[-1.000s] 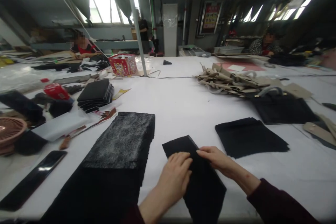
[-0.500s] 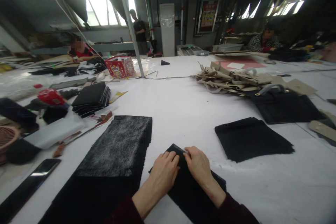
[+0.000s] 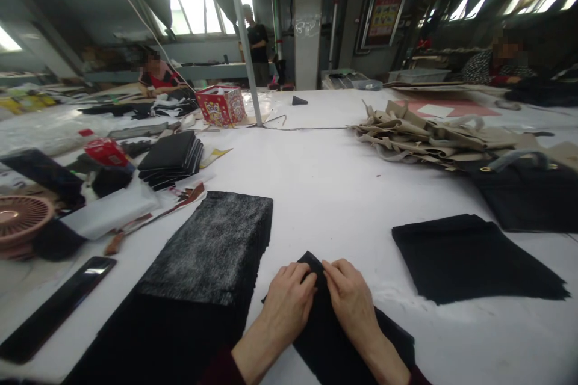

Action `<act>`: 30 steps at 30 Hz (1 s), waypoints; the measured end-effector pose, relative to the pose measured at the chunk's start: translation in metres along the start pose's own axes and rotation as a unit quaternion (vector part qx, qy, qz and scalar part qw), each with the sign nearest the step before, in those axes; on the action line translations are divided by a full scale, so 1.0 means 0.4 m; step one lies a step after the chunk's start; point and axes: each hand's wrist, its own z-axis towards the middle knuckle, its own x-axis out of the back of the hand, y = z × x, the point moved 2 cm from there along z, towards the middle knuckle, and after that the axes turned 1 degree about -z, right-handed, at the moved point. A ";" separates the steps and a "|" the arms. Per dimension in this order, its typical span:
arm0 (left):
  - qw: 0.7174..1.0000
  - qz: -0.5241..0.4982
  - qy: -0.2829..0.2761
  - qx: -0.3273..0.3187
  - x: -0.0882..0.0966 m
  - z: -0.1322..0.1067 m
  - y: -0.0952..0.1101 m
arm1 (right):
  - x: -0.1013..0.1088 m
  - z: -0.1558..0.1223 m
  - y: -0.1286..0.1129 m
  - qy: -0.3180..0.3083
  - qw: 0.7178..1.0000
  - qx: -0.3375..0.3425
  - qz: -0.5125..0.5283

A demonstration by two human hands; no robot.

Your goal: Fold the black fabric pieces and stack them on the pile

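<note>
Both my hands rest side by side on a black fabric piece lying on the white table near its front edge. My left hand has its fingers curled onto the piece's far corner. My right hand presses its fingertips on the same corner, touching the left hand. Just left of them lies a tall stack of grey-black felt sheets. A flat pile of black fabric pieces lies to the right.
A phone and a pink round fan sit at the left. Folded black pieces, a red box, beige bag parts and a black bag lie further back. Other people work at distant tables.
My hands came together at the far corner of the black piece, which turned and slid nearer to me. The view shifted slightly.
</note>
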 end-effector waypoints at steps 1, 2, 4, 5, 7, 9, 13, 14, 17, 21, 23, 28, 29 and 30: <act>1.000 -0.002 0.004 0.002 0.000 0.001 -0.001 | -0.005 -0.003 0.000 0.014 1.000 0.020 -0.006; 1.000 -0.003 0.009 0.005 -0.001 0.002 -0.003 | -0.010 -0.007 0.000 0.027 0.999 0.041 -0.014; 1.000 0.000 0.016 0.013 -0.004 0.004 -0.007 | -0.015 -0.013 -0.002 0.043 0.996 0.077 -0.033; 1.000 0.004 0.018 0.016 -0.007 0.005 -0.009 | -0.015 -0.015 -0.003 0.044 0.994 0.091 -0.042; 1.000 0.017 0.017 0.018 -0.012 0.007 -0.014 | -0.015 -0.017 -0.006 0.039 0.992 0.107 -0.057; 0.999 0.028 0.013 0.016 -0.019 0.008 -0.019 | -0.014 -0.017 -0.009 0.034 0.991 0.116 -0.065; 0.999 0.040 0.011 0.018 -0.027 0.009 -0.024 | -0.014 -0.017 -0.012 0.030 0.988 0.133 -0.072; 0.999 0.041 0.014 0.019 -0.028 0.009 -0.025 | -0.015 -0.017 -0.013 0.028 0.988 0.135 -0.073; 0.999 0.041 0.027 0.023 -0.032 0.008 -0.028 | -0.017 -0.018 -0.013 0.014 0.988 0.136 -0.073; 0.997 0.041 0.053 0.026 -0.038 0.004 -0.036 | -0.018 -0.018 -0.013 0.006 0.989 0.132 -0.069; 0.997 0.041 0.061 0.028 -0.040 0.003 -0.039 | -0.018 -0.018 -0.015 0.010 0.989 0.132 -0.066; 0.997 0.035 0.062 0.031 -0.041 0.004 -0.042 | -0.020 -0.019 -0.016 0.007 0.989 0.133 -0.060; 0.997 0.035 0.062 0.031 -0.042 0.004 -0.042 | -0.021 -0.019 -0.016 0.006 0.989 0.132 -0.060; 0.997 0.035 0.062 0.033 -0.042 0.003 -0.043 | -0.022 -0.019 -0.015 0.006 0.989 0.132 -0.060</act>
